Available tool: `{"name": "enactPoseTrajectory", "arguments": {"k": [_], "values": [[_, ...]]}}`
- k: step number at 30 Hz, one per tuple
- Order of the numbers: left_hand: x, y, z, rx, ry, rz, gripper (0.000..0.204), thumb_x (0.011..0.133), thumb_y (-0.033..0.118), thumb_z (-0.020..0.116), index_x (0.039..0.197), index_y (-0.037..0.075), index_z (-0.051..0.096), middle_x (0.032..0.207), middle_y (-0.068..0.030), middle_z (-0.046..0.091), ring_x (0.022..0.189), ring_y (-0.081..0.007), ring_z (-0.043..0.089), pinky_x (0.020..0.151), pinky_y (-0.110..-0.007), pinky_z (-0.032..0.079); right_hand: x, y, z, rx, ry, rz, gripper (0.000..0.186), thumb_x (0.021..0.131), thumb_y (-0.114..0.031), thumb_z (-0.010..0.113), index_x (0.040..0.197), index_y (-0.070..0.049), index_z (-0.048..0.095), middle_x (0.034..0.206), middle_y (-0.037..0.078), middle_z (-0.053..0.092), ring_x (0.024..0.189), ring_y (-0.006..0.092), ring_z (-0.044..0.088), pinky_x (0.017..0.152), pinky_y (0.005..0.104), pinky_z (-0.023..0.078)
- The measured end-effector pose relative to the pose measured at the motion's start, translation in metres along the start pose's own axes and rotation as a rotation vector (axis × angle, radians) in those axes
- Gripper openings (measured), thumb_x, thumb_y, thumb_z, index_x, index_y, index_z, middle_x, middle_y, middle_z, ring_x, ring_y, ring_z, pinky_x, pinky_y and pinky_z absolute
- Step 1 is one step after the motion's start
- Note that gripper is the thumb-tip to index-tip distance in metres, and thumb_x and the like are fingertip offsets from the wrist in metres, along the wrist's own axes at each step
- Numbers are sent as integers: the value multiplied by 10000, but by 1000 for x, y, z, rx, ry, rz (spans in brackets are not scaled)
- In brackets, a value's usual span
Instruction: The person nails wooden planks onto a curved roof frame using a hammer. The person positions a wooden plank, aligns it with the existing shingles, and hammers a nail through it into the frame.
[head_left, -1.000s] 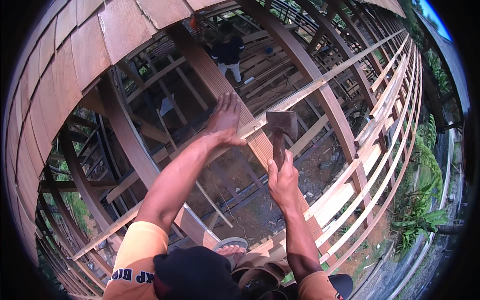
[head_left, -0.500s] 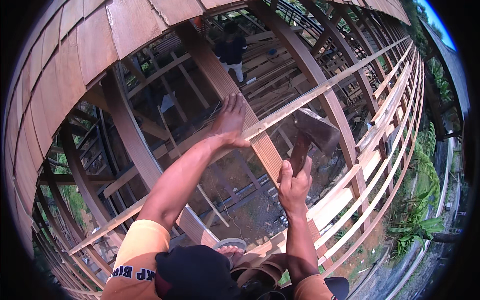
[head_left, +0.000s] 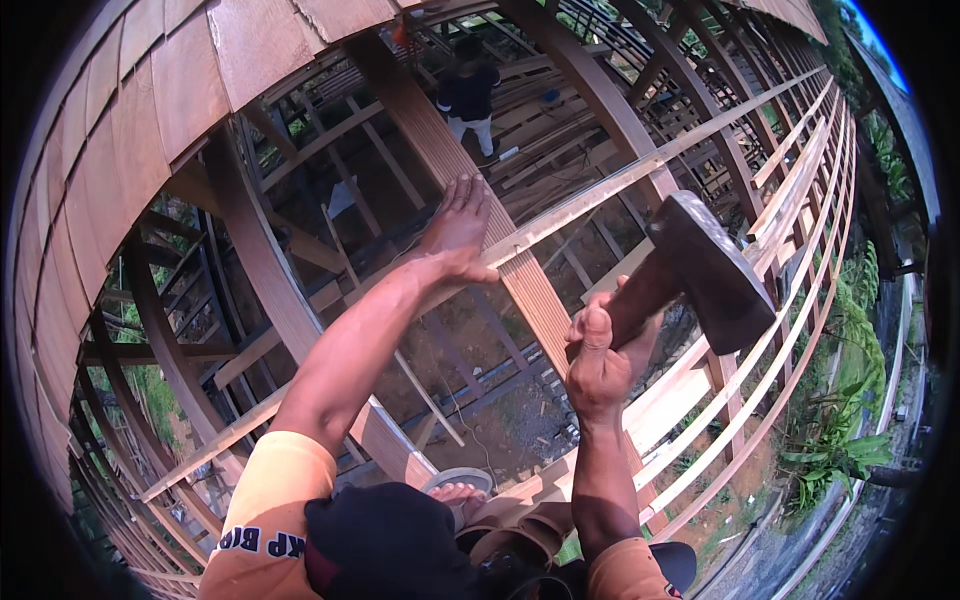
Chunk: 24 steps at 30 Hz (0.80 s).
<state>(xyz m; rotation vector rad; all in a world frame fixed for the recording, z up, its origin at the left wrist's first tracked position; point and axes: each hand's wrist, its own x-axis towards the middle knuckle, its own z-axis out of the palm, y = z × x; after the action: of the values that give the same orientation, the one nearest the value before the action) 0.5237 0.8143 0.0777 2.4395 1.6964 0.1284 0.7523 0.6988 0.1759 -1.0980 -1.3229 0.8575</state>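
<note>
My right hand is closed round the short wooden handle of an axe, raised above the roof frame with its dark, broad metal head pointing right. My left hand lies with outstretched fingers on a brown, grooved rafter, its thumb by the thin batten that crosses the rafter. Nothing shows in the left hand's grip. Where the batten meets the rafter, no nail can be made out at this size.
Overlapping wooden shingles cover the upper left. Several pale battens run along the right over open gaps. Far below, another person stands beside stacked boards. My sandalled foot is at the bottom.
The axe has risen up and to the right, nearer the camera, with my right hand tilting along. My left hand has stayed on the rafter.
</note>
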Motion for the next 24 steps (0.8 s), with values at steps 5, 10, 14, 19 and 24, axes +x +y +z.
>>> {"name": "enactPoseTrajectory", "arguments": {"k": [5,10,14,19,24], "values": [[6,6,-5,8,35,44,1281,533,571,815,1444,-174,310,1551,-386,220,1481,-510,169,1251,-501,109,0,16,12,371,289,-435,440,1010,-264,615,1267,-48,331,853,66,483,673,143,512,639,322,492],[8,2,-2,19,65,64,1270,525,570,829,1427,-178,339,1539,-391,246,1474,-519,189,1246,-518,119,-19,79,2,-431,-349,270,363,1000,-136,543,1312,17,434,1215,267,608,1043,453,643,845,440,519],[0,0,-3,-6,21,7,1278,550,545,804,1473,-161,273,1576,-374,175,1498,-502,115,1255,-496,82,5,-2,-11,28,10,12,412,1018,-227,572,1326,-2,419,962,125,597,766,236,619,676,357,517],[-1,3,-1,6,-6,9,1304,542,558,812,1479,-159,256,1574,-370,189,1495,-502,129,1255,-495,90,25,-30,-3,548,318,-505,513,953,-432,673,1103,-24,400,757,36,446,690,130,525,635,245,466],[9,5,-5,-16,52,15,1310,535,558,824,1487,-143,259,1581,-359,183,1503,-485,121,1257,-481,88,-40,86,8,-367,-358,485,322,987,-137,581,1249,24,490,970,274,584,895,447,600,774,474,474]]}}
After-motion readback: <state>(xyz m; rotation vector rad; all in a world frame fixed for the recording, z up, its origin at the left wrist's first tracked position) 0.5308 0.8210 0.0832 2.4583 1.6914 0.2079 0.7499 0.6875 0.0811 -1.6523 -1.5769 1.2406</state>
